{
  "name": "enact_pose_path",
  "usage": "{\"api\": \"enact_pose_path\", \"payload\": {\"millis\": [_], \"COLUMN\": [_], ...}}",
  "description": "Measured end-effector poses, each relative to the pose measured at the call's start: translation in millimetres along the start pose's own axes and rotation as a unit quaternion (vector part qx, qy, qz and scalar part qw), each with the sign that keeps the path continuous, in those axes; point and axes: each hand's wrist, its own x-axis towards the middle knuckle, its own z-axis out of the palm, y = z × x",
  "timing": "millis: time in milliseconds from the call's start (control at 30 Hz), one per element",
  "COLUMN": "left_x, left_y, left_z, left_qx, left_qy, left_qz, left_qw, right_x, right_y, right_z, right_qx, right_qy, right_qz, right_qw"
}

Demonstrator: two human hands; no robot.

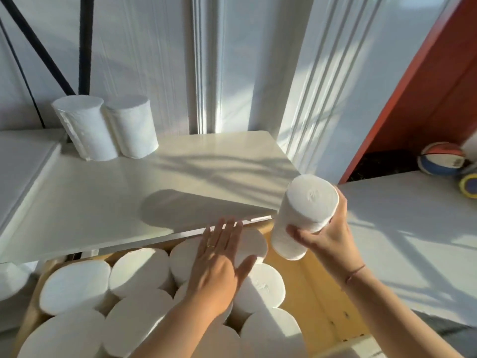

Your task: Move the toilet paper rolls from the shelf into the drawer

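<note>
My right hand point(326, 232) grips a white toilet paper roll point(304, 213), held upright and slightly tilted above the right side of the open wooden drawer point(317, 288). My left hand point(219, 257) lies flat, fingers spread, on top of the rolls standing in the drawer point(139, 267), near the drawer's back. Several rolls fill the drawer's left and middle; its right strip shows bare wood. Two more rolls point(85, 127) point(131, 126) stand side by side at the back left of the white shelf point(160, 177) above the drawer.
White panelled wall behind the shelf. Black straps point(38, 47) hang at the upper left. An orange-red frame point(413, 83) rises at the right, with coloured balls point(441, 158) behind a white ledge point(413, 215). A white surface edge sits at far left.
</note>
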Motion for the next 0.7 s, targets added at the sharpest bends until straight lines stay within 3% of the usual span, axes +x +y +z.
{"api": "enact_pose_path", "payload": {"millis": [100,167,233,300,433,567,700], "left_x": [6,10,12,14,25,40,41], "left_y": [31,51,65,72,78,79,64], "left_z": [4,4,3,4,6,18,30], "left_qx": [-0.152,-0.295,-0.367,-0.357,-0.325,-0.222,-0.148], "left_qy": [-0.018,-0.061,-0.136,-0.153,-0.164,-0.155,-0.149], "left_qz": [0.006,-0.020,-0.076,-0.089,-0.072,-0.033,0.000], "left_qw": [0.988,0.953,0.917,0.917,0.929,0.962,0.978], "right_x": [-15,-21,-21,-18,-16,-17,-19], "right_y": [12,19,25,31,32,42,46], "right_z": [7,13,13,7,-15,-31,-27], "right_qx": [0.007,0.037,0.053,0.115,0.266,0.237,0.144], "right_qy": [0.016,0.003,-0.030,-0.093,-0.176,-0.194,-0.148], "right_qz": [0.034,0.057,0.085,0.120,0.228,0.304,0.340], "right_qw": [0.999,0.998,0.994,0.982,0.920,0.902,0.917]}}
